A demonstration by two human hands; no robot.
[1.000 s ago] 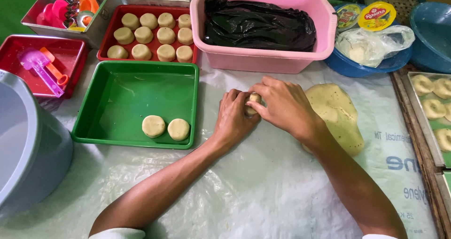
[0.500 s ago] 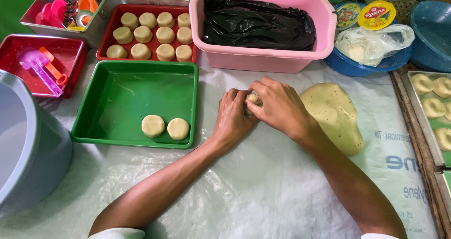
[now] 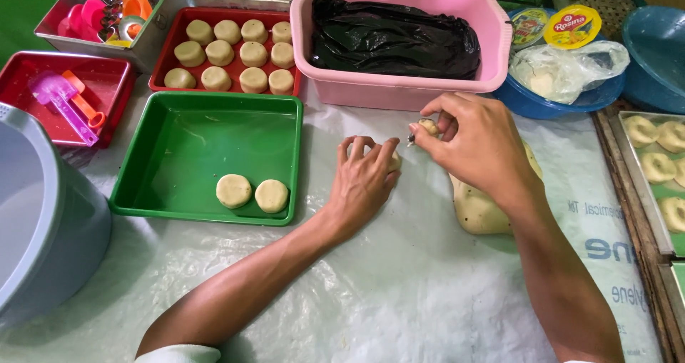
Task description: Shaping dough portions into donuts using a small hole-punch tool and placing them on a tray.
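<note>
My left hand (image 3: 367,179) cups a small piece of pale dough (image 3: 394,160) against the plastic-covered table. Lifted a little to the right of it, my right hand (image 3: 477,145) pinches a small bit of dough (image 3: 428,127) between fingertips. Under my right wrist lies a larger flat lump of the same dough (image 3: 477,207). To the left, a green tray (image 3: 178,138) holds two round dough discs (image 3: 252,192) near its front edge. Behind that tray, a red tray (image 3: 165,43) carries several similar discs.
A pink tub (image 3: 407,85) with a black bag inside stands at the back. A grey bucket (image 3: 39,220) sits at the left, a red tray with plastic scoops (image 3: 68,95) beside it. Blue bowls (image 3: 564,99) and a tray of ring-shaped dough (image 3: 660,167) are at the right.
My right hand has lifted off the left hand and moved right with a small bit of dough. My left hand stays on the piece of dough.
</note>
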